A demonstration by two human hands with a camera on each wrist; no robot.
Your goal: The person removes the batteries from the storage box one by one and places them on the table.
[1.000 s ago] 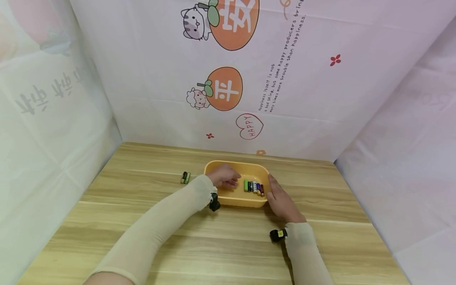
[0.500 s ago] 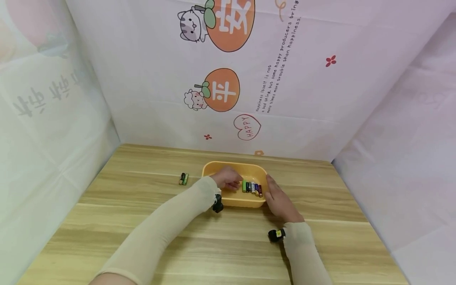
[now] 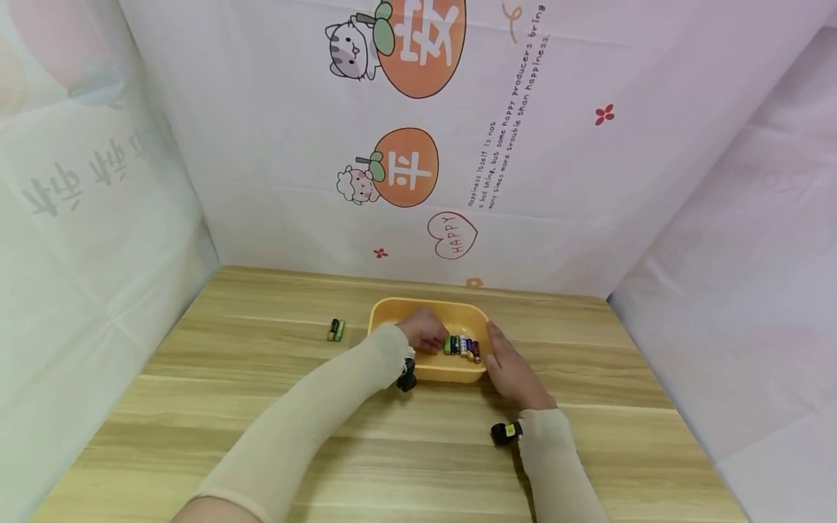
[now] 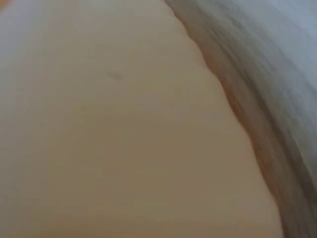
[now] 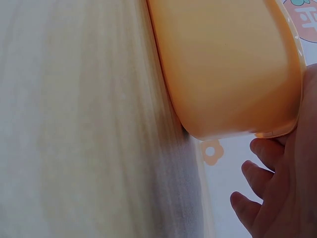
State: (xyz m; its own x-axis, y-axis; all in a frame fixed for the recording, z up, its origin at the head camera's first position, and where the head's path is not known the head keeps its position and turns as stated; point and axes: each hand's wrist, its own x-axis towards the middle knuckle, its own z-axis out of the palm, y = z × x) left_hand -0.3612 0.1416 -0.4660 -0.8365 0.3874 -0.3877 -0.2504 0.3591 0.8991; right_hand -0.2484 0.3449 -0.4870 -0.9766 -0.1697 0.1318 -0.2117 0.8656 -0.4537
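A yellow plastic bin (image 3: 451,374) stands on the wooden table, with several batteries (image 3: 463,347) in a side-by-side row on its floor. My left hand (image 3: 423,329) reaches down inside the bin, fingertips right at the green battery (image 3: 447,344) on the row's left end. Whether they pinch it I cannot tell. My right hand (image 3: 516,374) rests against the bin's right end. In the right wrist view its loosely bent fingers (image 5: 257,178) sit beside the end wall, close under the rim. Only the blurred sleeve (image 4: 124,124) fills most of the left wrist view.
Two more batteries (image 3: 336,330) lie together on the table (image 3: 275,407), left of the bin. A white printed cloth (image 3: 543,240) hangs behind the table, with more cloth on both sides. Small black cameras sit on both wrists.
My left hand has moved right inside the bin, from a gap away to the green battery at the row's end. My right hand stays at the bin's right end. The head view has shifted slightly.
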